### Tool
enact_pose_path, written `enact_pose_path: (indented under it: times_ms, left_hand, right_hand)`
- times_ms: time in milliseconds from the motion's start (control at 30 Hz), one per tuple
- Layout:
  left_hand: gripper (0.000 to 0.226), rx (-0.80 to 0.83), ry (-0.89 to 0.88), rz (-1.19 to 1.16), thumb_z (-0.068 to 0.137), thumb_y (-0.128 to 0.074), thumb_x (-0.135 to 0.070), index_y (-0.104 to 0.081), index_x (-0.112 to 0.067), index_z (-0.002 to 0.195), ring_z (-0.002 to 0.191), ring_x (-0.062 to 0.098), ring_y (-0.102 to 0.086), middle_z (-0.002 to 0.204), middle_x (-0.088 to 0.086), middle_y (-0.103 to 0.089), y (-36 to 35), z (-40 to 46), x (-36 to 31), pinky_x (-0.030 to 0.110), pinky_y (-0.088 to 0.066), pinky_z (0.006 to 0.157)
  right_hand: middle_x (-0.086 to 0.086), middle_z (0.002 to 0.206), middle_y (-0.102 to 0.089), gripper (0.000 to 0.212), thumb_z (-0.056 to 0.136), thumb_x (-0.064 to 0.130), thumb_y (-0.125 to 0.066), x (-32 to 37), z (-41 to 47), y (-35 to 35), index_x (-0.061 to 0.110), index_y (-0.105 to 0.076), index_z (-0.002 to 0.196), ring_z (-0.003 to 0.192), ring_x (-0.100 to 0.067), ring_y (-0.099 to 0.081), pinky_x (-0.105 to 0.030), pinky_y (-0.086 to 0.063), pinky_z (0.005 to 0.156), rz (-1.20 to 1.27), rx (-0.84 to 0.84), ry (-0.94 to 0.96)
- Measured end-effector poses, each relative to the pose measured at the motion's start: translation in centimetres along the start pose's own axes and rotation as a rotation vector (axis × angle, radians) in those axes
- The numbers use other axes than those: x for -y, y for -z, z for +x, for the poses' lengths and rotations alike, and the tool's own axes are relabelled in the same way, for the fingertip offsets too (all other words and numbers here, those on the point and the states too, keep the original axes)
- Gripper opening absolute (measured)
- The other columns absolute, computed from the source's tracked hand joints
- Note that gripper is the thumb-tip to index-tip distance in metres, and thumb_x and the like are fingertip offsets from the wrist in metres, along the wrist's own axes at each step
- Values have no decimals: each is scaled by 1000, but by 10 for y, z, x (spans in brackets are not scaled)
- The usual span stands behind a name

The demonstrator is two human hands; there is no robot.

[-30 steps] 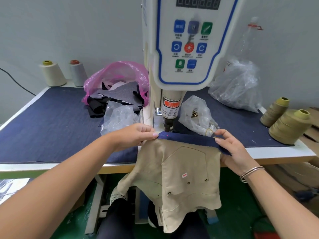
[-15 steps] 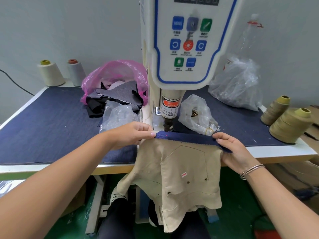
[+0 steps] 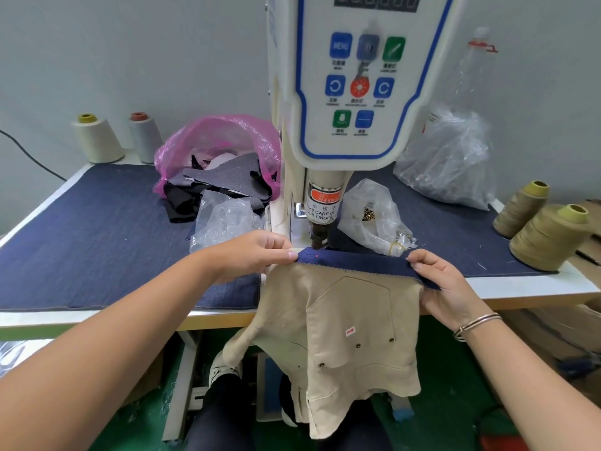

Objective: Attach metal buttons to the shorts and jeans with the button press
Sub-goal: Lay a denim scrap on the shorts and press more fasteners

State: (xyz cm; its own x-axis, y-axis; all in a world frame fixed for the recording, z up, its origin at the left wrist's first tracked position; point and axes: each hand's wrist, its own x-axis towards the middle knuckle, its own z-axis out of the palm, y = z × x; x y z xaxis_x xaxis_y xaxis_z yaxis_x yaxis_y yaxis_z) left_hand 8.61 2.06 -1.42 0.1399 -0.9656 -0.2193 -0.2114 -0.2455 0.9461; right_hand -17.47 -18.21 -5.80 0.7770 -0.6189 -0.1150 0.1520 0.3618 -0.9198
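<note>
Beige shorts with a dark blue waistband hang off the table's front edge. The waistband lies stretched under the punch of the white button press. A red light dot shows on the waistband near its left end. My left hand pinches the waistband's left end. My right hand pinches its right end, fingers curled round the fabric. Small metal rivets sit on the shorts' pocket area. A clear bag of metal buttons lies just right of the press.
The table is covered in dark blue denim. Behind the left hand sit a clear plastic bag and a pink bag of fabric scraps. Thread cones stand at back left and far right. A large clear bag sits at back right.
Both hands have kept their hold on the waistband. The view has shifted slightly; the waistband stays under the punch.
</note>
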Motion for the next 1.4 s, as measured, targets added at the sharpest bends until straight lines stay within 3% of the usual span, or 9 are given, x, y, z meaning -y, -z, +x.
enact_pose_path:
  times_ms: [467,667,767,867,967,1100,1200,1267,1400]
  left_hand:
    - [21,140,13,-9,94,-59,-12,-53,-10,74,61,6,-44,67,-3,-49,0,-17,1,15,-36,59]
    - [41,199,90,-24,86,-57,-43,-69,-4,92,85,15,-61,90,7,-66,13,-34,11,26,-48,81]
    - [37,239,247,33,75,-60,-58,-79,-26,77,72,4,-66,75,-7,-72,12,-36,20,24,-47,76]
    - [60,318,229,2,55,-68,-81,-78,-30,84,78,4,-65,83,-8,-73,8,-46,24,17,-47,74]
    - [66,263,187,38,73,-67,-68,-63,-15,112,95,15,-59,105,2,-62,3,-61,12,27,-44,93]
    - [53,-57,-76,372,78,-64,-48,-50,-34,128,107,1,-58,119,-12,-61,-11,-75,-27,26,-45,97]
    - [54,132,-236,306,82,-67,-36,-47,-34,132,125,-2,-47,128,-19,-56,-28,-83,-50,17,-36,104]
    - [44,241,-173,275,80,-68,-37,-53,-37,122,119,-1,-50,118,-18,-59,-38,-84,-52,16,-36,100]
    - [23,189,-86,332,77,-69,-44,-63,-23,86,76,2,-52,79,-15,-57,-43,-77,-48,22,-42,73]
  right_hand:
    - [-3,80,-67,29,83,8,-45,6,-22,-13,23,-68,75,68,-13,-65,-25,-52,56,-41,154,21]
    - [-1,74,-64,19,80,7,-54,23,-45,-54,21,-66,76,64,-10,-62,-20,-49,56,-50,345,49]
    - [1,70,-54,23,82,5,-50,29,-53,-83,24,-61,75,59,-12,-49,-22,-38,52,-178,424,65]
    - [9,69,-48,18,84,7,-48,34,-58,-110,24,-53,83,58,-6,-40,-19,-33,51,-342,527,83]
    - [20,71,-51,12,86,2,-46,36,-58,-130,13,-43,89,63,6,-45,-8,-37,62,-455,629,117]
    - [9,78,-51,13,84,6,-49,38,-59,-144,15,-41,89,66,-1,-42,-12,-35,66,-557,680,67]
    - [0,75,-52,16,84,8,-51,39,-61,-151,16,-38,89,60,-6,-38,-15,-33,59,-620,717,42]
    - [-4,72,-54,18,84,8,-53,40,-61,-153,16,-37,88,60,-9,-38,-18,-33,58,-648,723,38]
    - [-9,72,-58,20,82,14,-57,43,-59,-150,18,-39,89,62,-15,-41,-22,-34,60,-694,680,23]
